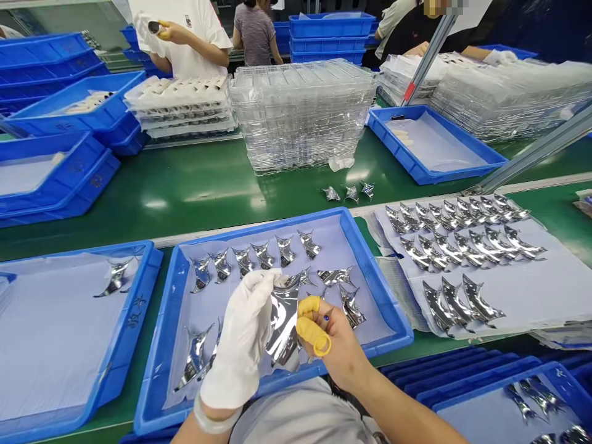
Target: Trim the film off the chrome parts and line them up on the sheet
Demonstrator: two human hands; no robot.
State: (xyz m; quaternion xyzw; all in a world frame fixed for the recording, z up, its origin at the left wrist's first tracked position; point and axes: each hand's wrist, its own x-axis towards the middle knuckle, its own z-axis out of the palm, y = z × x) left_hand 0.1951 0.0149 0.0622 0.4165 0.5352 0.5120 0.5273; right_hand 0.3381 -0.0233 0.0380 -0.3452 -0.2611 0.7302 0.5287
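A shiny, curved chrome part [283, 320] is held up between my two hands, over the blue tray [345, 225] in front of me. My left hand [243, 336], in a white glove, grips its left edge. Yellow finger cots cover the thumb and a finger of my right hand [330, 336], which pinches the right edge. Beneath, a row of similar chrome parts [263, 254] lies along the far side of the lined tray. More of them lie at its right and its near left, partly hidden by my hands.
Chrome parts [462, 246] lie in rows on white sheets at right. Another lined blue tray [145, 277] sits at left. Stacked clear plastic trays [303, 117] stand across the green table [194, 185], near three small chrome pieces [351, 193]. Co-workers [180, 37] are opposite.
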